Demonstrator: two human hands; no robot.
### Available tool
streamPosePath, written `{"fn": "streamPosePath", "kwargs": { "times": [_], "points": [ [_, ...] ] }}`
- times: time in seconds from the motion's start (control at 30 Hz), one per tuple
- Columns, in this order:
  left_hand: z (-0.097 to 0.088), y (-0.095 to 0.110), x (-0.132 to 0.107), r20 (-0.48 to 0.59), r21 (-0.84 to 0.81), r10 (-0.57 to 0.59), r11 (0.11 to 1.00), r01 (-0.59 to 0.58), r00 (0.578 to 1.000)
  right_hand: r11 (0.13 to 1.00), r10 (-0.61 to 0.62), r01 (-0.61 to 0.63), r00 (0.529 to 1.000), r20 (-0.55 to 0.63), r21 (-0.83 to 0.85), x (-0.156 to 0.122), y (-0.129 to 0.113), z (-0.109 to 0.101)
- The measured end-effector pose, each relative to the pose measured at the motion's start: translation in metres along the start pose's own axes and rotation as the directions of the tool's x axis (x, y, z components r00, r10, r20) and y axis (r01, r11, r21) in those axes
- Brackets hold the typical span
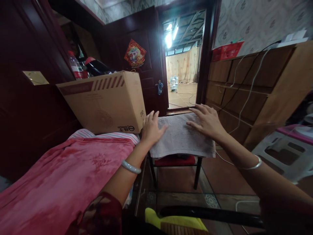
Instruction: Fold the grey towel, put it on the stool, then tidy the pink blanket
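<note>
Apart, both hands point(151, 130) point(208, 123) palm-down over cloth point(179, 140).

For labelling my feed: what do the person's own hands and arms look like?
The left hand and right hand are ungloved. A thick pale grey bangle is on the left arm, a thinner silvery bangle on the right arm. The left sleeve is dark red and patterned; the right sleeve looks dark, details lost in shadow.

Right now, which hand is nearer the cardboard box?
Left. The left hand is close beside the cardboard box; the right hand is farther off, at the right side of the grey cloth.
</note>
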State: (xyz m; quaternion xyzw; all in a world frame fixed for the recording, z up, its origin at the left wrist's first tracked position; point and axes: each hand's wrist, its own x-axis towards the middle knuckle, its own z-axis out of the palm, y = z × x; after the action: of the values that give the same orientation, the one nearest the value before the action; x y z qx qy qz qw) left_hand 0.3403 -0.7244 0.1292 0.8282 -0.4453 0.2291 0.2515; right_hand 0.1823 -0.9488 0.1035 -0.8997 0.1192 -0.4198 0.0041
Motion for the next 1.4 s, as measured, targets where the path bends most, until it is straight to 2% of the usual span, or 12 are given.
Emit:
{"fn": "streamPosePath", "kwargs": {
  "times": [0.1,0.17,0.23,0.4,0.7,1.0,1.13,1.3,1.4],
  "points": [
    [0.004,0.009,0.005,0.165,0.143,0.183,0.968,-0.207,0.969,0.989,-0.132,0.139,0.982,0.135,-0.046,0.007,-0.004,0.009],
    [0.008,0.008,0.010,0.269,0.162,0.215,0.951,-0.264,0.939,0.981,-0.186,0.192,0.956,0.229,-0.008,0.008,0.003,0.017],
    [0.012,0.004,0.013,0.319,0.148,0.220,0.949,-0.277,0.922,0.975,-0.224,0.219,0.936,0.271,0.047,0.006,0.012,0.022],
    [0.017,-0.003,0.014,0.286,0.163,0.258,0.936,-0.312,0.923,0.959,-0.279,0.260,0.935,0.219,0.110,-0.001,0.020,0.024],
    [0.028,-0.012,0.014,0.233,0.171,0.296,0.925,-0.339,0.926,0.968,-0.250,0.238,0.940,0.231,0.081,0.000,0.020,0.026],
    [0.023,-0.010,0.017,0.287,0.138,0.261,0.941,-0.310,0.922,0.965,-0.261,0.243,0.931,0.256,0.102,0.004,0.018,0.025],
    [0.016,-0.018,0.015,0.337,0.098,0.277,0.940,-0.326,0.900,0.959,-0.281,0.251,0.902,0.328,0.131,0.003,0.034,0.016],
    [0.006,-0.038,0.006,0.339,0.082,0.272,0.945,-0.316,0.900,0.971,-0.225,0.179,0.905,0.361,0.156,-0.009,0.061,0.010],
    [0.006,-0.044,0.004,0.345,0.055,0.268,0.951,-0.304,0.900,0.964,-0.221,0.144,0.904,0.367,0.226,-0.014,0.067,0.013]
  ]
}}
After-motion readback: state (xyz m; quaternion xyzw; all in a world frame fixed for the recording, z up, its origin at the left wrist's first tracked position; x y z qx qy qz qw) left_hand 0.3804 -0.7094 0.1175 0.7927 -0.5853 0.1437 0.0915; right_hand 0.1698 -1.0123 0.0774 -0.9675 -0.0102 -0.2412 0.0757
